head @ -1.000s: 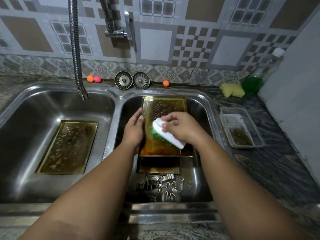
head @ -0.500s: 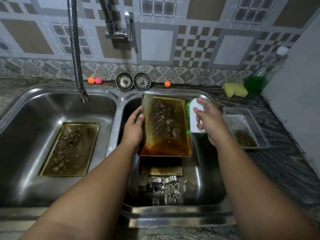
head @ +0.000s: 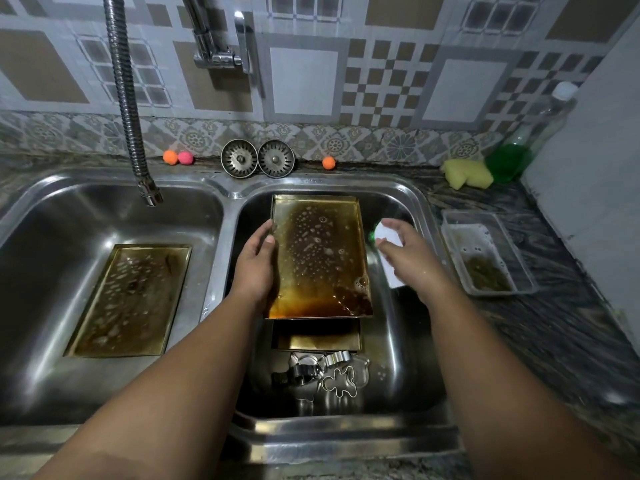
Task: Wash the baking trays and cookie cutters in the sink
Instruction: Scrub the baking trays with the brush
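Golden-brown rectangular metal baking tray (head: 318,258), wet, speckled with soap bubbles, with a darker brown film pooled toward its near edge. Held tilted above the right basin of the double stainless-steel sink (head: 221,188). Gripped at its left edge by the left hand (head: 256,265), thumb on the upper face and fingers hidden behind. Right hand (head: 412,261) curled round a white-backed scrubbing brush with green bristles (head: 388,237), just beside the tray's right edge and off its surface.

Baking trays, counted: three. One in hand, a second gold tray (head: 317,339) partly hidden under it in the right basin, and a third bubble-covered gold tray (head: 131,299) flat on the floor of the left basin.

Shiny metal cookie cutters (head: 311,370) heaped at the near end of the right basin, touching one another; a gingerbread-man outline (head: 340,382) clear, exact number impossible to tell.

Behind the sink: two round steel strainers (head: 239,158) side by side, two orange balls (head: 170,156) and one pink ball (head: 185,158). On the dark marbled counter (head: 554,323): one yellow sponge (head: 465,173), one clear bottle of green liquid (head: 512,157), one clear plastic container (head: 481,237) with brownish residue.
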